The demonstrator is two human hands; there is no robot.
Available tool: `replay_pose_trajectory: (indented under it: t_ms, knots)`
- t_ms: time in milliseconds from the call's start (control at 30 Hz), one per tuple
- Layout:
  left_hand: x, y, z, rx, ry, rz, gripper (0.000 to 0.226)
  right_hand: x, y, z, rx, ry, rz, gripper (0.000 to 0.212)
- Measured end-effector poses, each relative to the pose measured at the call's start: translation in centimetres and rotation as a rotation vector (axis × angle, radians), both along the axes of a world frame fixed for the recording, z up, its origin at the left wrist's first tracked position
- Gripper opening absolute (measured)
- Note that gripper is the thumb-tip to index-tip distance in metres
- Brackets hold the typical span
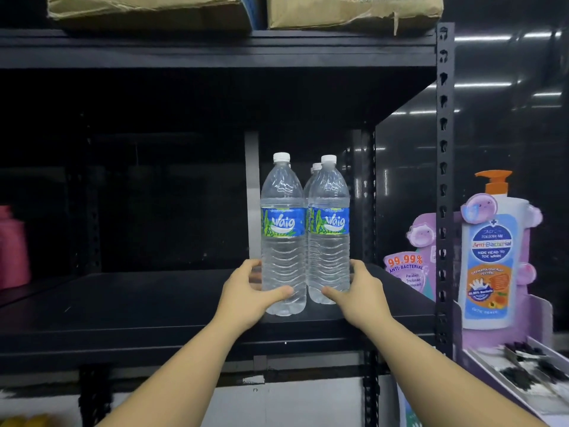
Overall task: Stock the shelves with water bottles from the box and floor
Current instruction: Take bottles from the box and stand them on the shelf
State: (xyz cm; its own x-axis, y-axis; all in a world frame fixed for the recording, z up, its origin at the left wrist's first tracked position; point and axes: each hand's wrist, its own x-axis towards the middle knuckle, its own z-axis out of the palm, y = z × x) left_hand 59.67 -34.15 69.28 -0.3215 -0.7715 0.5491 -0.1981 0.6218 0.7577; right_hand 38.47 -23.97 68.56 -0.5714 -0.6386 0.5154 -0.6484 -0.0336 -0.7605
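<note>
Two water bottles, a left bottle and a right bottle, are shown upright and touching side by side on the black shelf, near its front edge and toward its right end. Further caps are seen just behind, so a back row appears already stocked. Each bottle is gripped low on its ribbed base: the left hand is curled round the left bottle, the right hand round the right bottle. The low grip is judged to keep the tall bottles steady while they are slid rearward as a pair. Cardboard boxes are stored on the shelf above. A pump-bottle wash display stands beside the upright post.
</note>
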Motion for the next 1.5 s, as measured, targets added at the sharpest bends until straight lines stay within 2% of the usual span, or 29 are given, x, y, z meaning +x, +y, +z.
replay_pose_trajectory:
  t_ms: [233,433,833,967,1133,1267,1367,1500]
  knots:
    - [-1.6,0.0,0.6,0.003,-0.057,0.026,0.071,0.3,0.3,-0.3,-0.083,0.008,0.061,0.094]
    - [-2.0,-0.3,0.6,0.005,-0.064,0.055,0.071,0.0,0.1,-0.4,-0.086,0.001,0.075,0.092]
    - [-2.8,0.2,-0.3,-0.017,-0.03,0.084,0.057,-0.3,0.0,-0.5,-0.062,0.012,0.049,0.092]
    - [-2.6,0.1,-0.7,-0.03,-0.037,0.105,0.068,-0.4,0.1,-0.4,-0.049,0.013,0.044,0.093]
    - [-2.5,0.7,-0.5,-0.061,-0.059,0.113,0.067,-0.5,0.3,-0.3,-0.029,0.026,0.049,0.09]
    - [-2.3,1.9,-0.4,-0.071,-0.101,0.142,0.076,-0.2,1.5,-0.3,-0.013,0.03,0.089,0.08]
    - [-1.9,4.0,-1.2,-0.155,-0.15,0.225,0.082,0.2,3.3,-1.4,-0.047,0.067,0.114,0.074]
    - [-0.8,7.4,-3.8,-0.338,-0.207,0.3,0.071,0.8,6.3,-4.3,-0.068,0.197,0.101,0.067]
